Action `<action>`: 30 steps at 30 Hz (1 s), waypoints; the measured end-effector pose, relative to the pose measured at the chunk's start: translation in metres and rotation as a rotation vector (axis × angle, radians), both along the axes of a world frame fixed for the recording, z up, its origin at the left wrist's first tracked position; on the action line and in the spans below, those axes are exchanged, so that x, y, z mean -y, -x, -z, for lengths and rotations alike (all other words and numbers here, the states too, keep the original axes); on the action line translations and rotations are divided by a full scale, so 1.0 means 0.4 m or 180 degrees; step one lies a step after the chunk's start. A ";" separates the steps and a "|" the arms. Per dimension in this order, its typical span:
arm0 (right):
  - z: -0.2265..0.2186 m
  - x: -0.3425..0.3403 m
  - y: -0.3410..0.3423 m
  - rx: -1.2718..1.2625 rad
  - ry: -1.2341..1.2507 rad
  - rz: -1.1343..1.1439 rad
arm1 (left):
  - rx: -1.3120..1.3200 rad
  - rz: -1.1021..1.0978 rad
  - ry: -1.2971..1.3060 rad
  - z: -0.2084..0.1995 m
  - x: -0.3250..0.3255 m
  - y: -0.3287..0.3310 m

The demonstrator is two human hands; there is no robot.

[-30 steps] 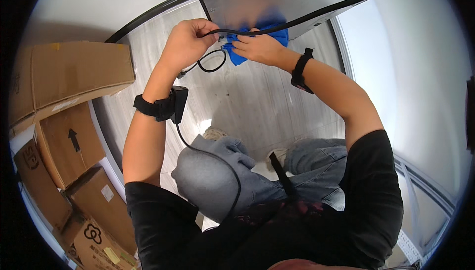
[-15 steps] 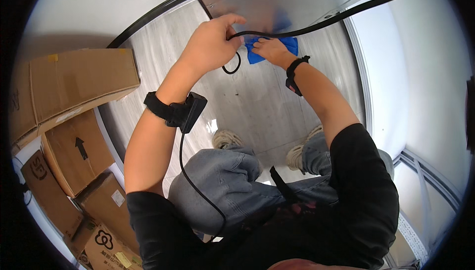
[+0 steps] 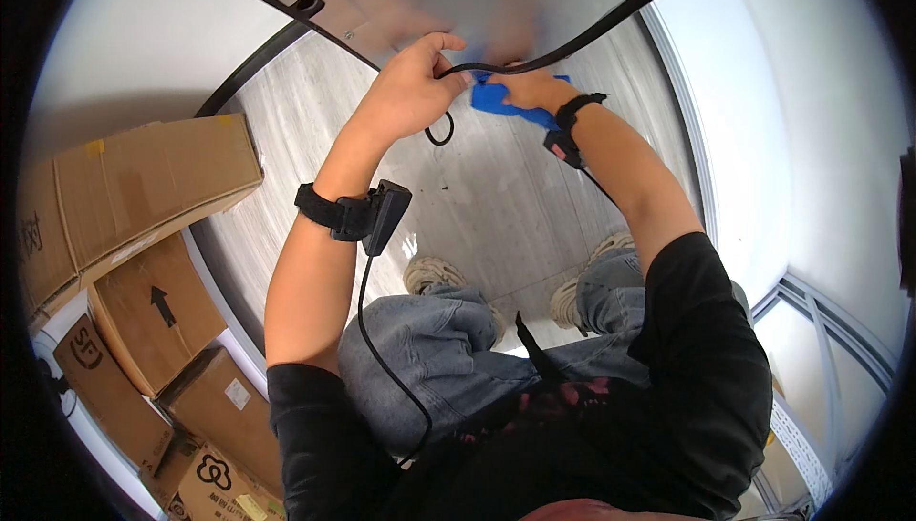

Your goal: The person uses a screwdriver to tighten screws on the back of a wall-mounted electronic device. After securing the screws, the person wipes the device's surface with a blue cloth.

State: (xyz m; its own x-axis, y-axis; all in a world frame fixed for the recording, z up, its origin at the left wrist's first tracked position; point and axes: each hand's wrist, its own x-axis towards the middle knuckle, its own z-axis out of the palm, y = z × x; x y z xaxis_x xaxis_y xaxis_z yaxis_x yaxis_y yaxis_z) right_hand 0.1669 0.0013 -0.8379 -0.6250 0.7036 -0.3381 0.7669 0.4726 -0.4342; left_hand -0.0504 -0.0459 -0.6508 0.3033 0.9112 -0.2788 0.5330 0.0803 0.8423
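Bright blue cloth [image 3: 504, 101], crumpled, pressed against the grey panel's edge, thin black cable [image 3: 448, 101] looping just beside it

Pale grey wood-grain floor [image 3: 496, 206] runs through the middle. On the left, brown cardboard boxes [image 3: 143, 187] are stacked beside a white wall [image 3: 143, 34]. On the right stands another white wall [image 3: 821, 120], with a white window frame [image 3: 840, 349] near its lower end. The light is bright and even.

Black tee [image 3: 706, 359], jeans [image 3: 429, 368], cabled wristbands [image 3: 353, 216].
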 end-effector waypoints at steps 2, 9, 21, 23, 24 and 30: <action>0.036 -0.025 0.020 -0.0327 0.0355 0.0301 | 0.0219 -0.0008 0.0091 0.003 -0.005 -0.015; 0.115 0.015 -0.143 -0.0149 -0.0350 0.1333 | 0.0367 -0.0044 -0.0023 0.033 -0.014 -0.007; 0.077 0.047 -0.149 -0.0032 -0.0712 0.1779 | 0.0376 0.0037 0.0187 0.069 -0.037 -0.035; 0.068 0.052 -0.185 0.0114 -0.0814 0.2087 | 0.0417 0.0031 0.0227 0.071 -0.042 -0.032; 0.065 0.051 -0.193 0.0186 -0.0866 0.2233 | 0.0361 0.0048 0.0249 0.073 -0.042 -0.025; -0.124 0.090 -0.123 -0.0307 -0.2002 -0.0046 | -0.0037 0.0165 0.0416 0.042 -0.014 0.001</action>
